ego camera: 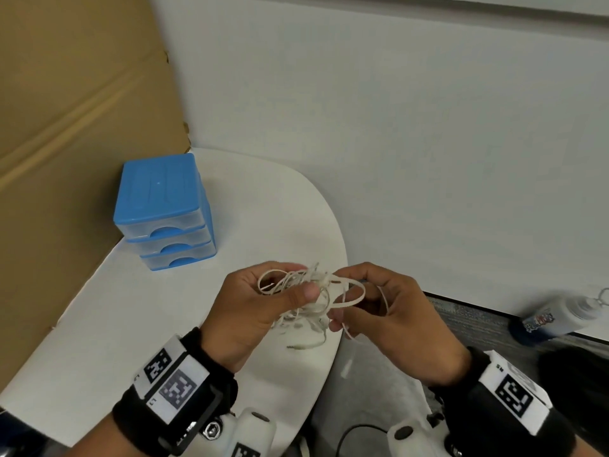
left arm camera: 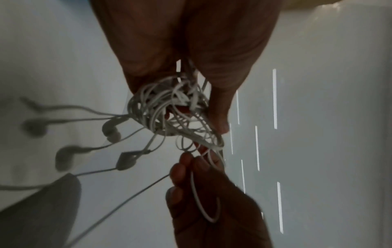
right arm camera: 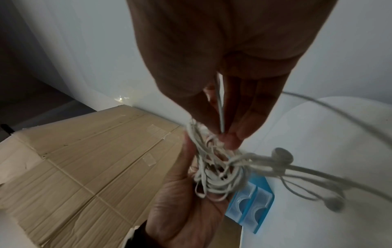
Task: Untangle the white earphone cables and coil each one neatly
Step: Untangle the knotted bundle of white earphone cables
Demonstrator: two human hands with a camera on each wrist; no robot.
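Note:
A tangled clump of white earphone cables (ego camera: 306,291) hangs in the air above the right edge of the white table (ego camera: 148,324). My left hand (ego camera: 298,280) grips the clump between thumb and curled fingers. My right hand (ego camera: 349,301) pinches a strand that loops out of its right side. In the left wrist view the tangle (left arm camera: 167,110) sits at my fingertips, and several earbuds (left arm camera: 110,129) dangle from it on loose strands. In the right wrist view my fingertips (right arm camera: 229,139) pinch a thin strand beside the knot (right arm camera: 214,169), which lies in my left palm (right arm camera: 186,214).
A blue three-drawer plastic box (ego camera: 164,209) stands at the back left of the table. Flat cardboard (ego camera: 66,127) leans behind it. A white wall runs along the right. A bottle (ego camera: 560,321) lies on the floor at the right.

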